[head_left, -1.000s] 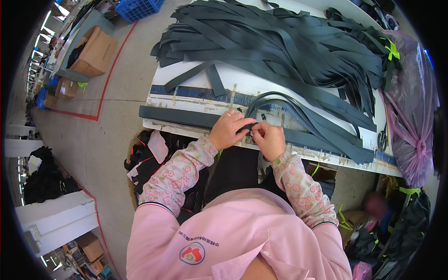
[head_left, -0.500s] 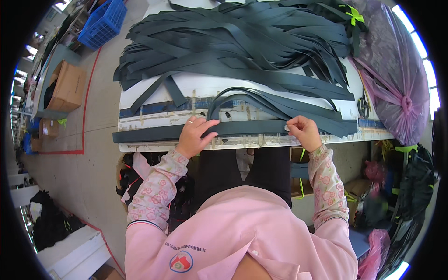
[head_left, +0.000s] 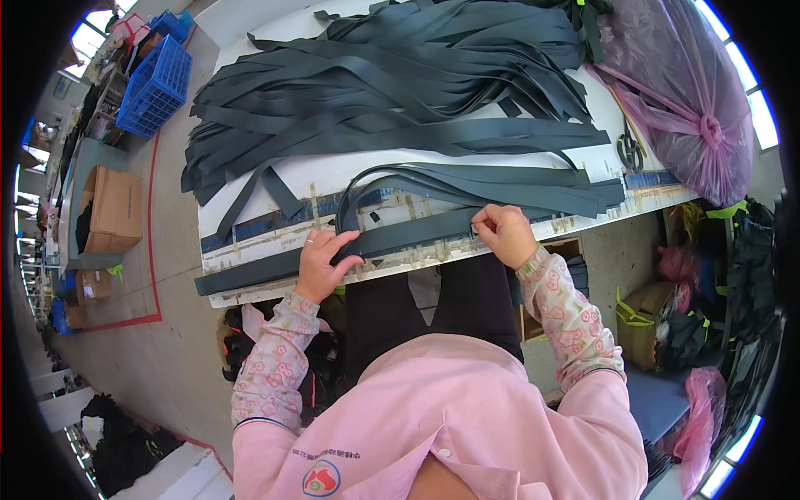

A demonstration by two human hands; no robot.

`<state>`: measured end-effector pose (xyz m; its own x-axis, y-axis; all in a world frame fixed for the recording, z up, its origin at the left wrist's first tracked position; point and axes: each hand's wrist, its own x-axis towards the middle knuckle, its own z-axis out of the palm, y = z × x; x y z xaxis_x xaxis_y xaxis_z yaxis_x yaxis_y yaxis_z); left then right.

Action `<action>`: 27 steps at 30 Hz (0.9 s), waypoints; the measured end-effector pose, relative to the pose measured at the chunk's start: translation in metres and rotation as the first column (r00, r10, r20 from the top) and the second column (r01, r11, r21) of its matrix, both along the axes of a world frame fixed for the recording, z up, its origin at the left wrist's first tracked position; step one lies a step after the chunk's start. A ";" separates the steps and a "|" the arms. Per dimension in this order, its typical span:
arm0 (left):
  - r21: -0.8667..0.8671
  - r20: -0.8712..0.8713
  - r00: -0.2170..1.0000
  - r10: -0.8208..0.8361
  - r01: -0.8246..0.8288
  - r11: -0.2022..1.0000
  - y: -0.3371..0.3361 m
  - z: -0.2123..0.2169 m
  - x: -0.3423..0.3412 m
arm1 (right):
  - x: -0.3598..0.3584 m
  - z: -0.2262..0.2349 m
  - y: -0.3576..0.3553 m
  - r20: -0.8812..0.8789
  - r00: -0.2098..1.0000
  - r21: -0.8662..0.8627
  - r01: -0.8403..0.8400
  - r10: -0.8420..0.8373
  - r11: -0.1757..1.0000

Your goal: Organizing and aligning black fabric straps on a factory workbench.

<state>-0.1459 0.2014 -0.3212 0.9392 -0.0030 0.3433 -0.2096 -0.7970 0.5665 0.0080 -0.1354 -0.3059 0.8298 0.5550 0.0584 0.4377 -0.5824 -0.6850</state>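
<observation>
On a white table (head_left: 598, 162), the left hand (head_left: 320, 267) spreads wide over a dark strip (head_left: 417, 232); the right hand (head_left: 507, 233) bunches narrowly there, grip on it unclear.

A blue crate (head_left: 155, 90) sits at the frame's upper left, an open cardboard box (head_left: 117, 210) at left; a knotted pink bag (head_left: 685, 96) bulges at upper right, near scissors (head_left: 630, 148).

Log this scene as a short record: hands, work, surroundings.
left_hand: left hand, thumb and fingers apart, over the flat dark strip
right_hand: right hand, fingertips together at the same strip; grip unclear
surface: white table, strip along its near edge
beyond_strip: curved strip bundle, then large strip pile
table_right: scissors, purple bag
floor_left: blue crate, cardboard box
</observation>
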 end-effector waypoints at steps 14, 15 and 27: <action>-0.018 0.020 1.000 -0.020 0.020 1.000 0.001 0.002 -0.003 | -0.050 0.012 0.084 -0.557 0.733 0.205 -0.334 0.391 0.920; -0.018 0.028 0.999 -0.031 0.031 0.999 0.000 0.001 -0.003 | -0.052 0.012 0.091 -0.563 0.713 0.196 -0.376 0.418 0.906; -0.032 0.060 0.997 -0.050 0.052 0.998 -0.002 0.002 0.004 | -0.033 0.021 0.120 -0.597 0.602 0.174 -0.549 0.531 0.818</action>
